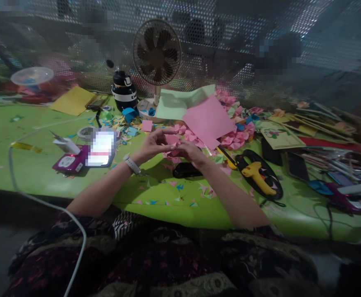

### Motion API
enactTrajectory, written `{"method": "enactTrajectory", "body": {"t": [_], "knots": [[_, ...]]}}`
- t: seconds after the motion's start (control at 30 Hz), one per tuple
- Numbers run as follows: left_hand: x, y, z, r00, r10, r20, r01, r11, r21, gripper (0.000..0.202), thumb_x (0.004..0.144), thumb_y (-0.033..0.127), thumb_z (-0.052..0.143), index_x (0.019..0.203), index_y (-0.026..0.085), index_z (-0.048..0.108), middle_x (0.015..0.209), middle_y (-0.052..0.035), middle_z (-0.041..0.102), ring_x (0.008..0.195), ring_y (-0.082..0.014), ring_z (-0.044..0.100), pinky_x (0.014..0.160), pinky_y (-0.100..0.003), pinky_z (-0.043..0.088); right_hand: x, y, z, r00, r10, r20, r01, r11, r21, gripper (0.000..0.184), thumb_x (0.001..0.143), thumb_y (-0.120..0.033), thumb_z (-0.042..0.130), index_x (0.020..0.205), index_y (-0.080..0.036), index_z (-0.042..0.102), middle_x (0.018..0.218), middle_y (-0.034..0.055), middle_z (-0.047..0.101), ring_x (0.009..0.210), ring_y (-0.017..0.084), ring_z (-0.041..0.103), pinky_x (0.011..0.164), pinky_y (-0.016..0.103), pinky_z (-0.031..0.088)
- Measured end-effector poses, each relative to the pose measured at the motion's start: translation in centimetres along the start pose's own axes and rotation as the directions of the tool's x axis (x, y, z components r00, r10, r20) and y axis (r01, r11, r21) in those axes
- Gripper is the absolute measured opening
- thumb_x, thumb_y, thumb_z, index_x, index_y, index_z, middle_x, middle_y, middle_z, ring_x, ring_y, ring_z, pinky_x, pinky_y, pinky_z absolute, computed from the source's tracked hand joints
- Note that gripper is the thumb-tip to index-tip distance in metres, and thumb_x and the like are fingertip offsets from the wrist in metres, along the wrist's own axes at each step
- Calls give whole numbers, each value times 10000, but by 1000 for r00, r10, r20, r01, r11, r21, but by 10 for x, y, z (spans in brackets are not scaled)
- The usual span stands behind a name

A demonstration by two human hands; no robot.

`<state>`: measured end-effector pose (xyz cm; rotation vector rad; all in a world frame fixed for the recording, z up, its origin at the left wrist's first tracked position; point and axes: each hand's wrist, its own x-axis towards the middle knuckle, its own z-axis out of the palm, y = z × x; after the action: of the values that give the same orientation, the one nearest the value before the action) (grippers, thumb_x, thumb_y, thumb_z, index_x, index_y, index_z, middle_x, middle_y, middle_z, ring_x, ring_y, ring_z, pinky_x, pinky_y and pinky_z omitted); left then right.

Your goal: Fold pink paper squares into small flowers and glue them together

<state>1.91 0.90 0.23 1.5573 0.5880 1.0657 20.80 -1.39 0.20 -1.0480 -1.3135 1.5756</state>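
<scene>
Between my two hands is a small piece of pink paper (171, 140), raised a little over the table. My left hand (155, 144), with a pale watch on its wrist, has fingers and thumb closed on the paper's left side. From the right, my right hand (193, 153) pinches its lower edge; some of those fingertips are hidden. Folded pink paper pieces (185, 131) lie just behind and under the hands. A black object (188, 169), perhaps a stapler, rests below them. Small pink and blue paper scraps (179, 187) are scattered in front.
Pink sheet (209, 119) and light green sheet (180, 103) lie behind the hands. A fan (157, 53) and a black bottle (124, 93) stand at the back. Right is a yellow glue gun (259, 177); left, a lit phone (101, 148), a purple power strip (71, 161) and a white cable (44, 200).
</scene>
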Motion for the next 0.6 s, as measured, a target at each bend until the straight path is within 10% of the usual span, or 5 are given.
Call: {"method": "enactTrajectory", "body": {"t": [0.6], "knots": [[2,2,-3,999,-41,-7,41,999,-13,593,651,354,917,1156,165,672,694,30,616,595,-85,580,589,-216,508,-1,2,2,979,-159,-125,168,984,61,201,628,-284,783,783,-208,679,784,-35,682,744,118,647,802,298,571]]}}
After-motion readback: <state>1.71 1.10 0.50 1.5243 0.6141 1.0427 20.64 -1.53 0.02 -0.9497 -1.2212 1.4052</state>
